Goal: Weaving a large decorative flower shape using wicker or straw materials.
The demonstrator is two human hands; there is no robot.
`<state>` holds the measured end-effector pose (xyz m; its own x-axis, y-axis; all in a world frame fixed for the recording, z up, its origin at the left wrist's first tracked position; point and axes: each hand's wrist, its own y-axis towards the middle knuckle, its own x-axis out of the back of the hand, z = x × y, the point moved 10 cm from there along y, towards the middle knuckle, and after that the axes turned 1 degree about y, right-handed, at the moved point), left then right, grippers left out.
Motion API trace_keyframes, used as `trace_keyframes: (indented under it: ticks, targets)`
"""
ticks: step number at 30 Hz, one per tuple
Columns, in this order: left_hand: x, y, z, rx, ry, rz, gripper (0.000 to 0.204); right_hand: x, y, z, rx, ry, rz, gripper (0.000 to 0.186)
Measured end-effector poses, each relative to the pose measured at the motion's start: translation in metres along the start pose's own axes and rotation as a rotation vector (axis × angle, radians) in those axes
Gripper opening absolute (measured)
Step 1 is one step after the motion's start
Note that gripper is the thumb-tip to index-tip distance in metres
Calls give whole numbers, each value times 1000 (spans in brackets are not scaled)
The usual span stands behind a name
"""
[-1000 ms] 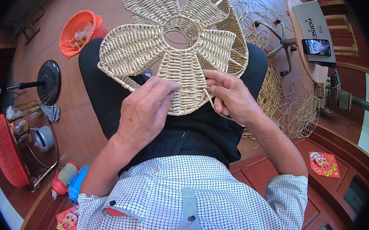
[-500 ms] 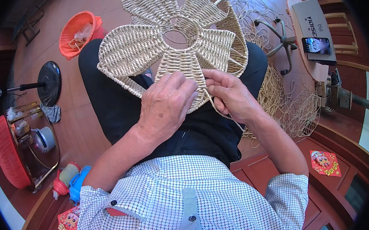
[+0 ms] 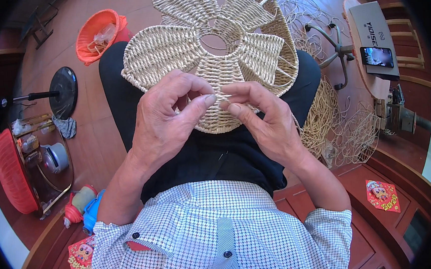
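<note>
So, 1 woven flower-shaped piece (image 3: pixel 218 70), 5 front petals round 1 centre hole, over the lap (image 3: pixel 193 168); 1 orange bin (image 3: pixel 85 37); 2 hands; 1 phone (image 3: pixel 377 57). Near petal (image 3: pixel 220 124) sits under and between both sets of fingertips, centre hole beyond them. Left hand (image 3: pixel 162 118): thumb and index tips nearly meeting. Right hand (image 3: pixel 269 118): fingers bent, thumb below index. Can't tell if either grips a strand.
</note>
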<state>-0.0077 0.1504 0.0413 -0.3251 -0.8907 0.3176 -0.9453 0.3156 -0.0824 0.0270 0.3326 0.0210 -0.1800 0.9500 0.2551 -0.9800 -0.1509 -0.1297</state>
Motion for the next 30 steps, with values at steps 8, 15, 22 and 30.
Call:
trace_keyframes:
  ticks: [8,15,22,30]
  targets:
    - [-16,-27,-5,-391,508,-118,23,20,-9,-1,5,-148,-131,14]
    - [-30,-37,-6,-417,655,-105,28,22,-11,-3,16,-218,-153,12]
    - [-27,-40,-8,-406,682,-104,35,21,-11,-3,83,-273,-154,12]
    - [-34,-39,-11,-395,747,2,54,20,-10,-1,136,-317,-149,11]
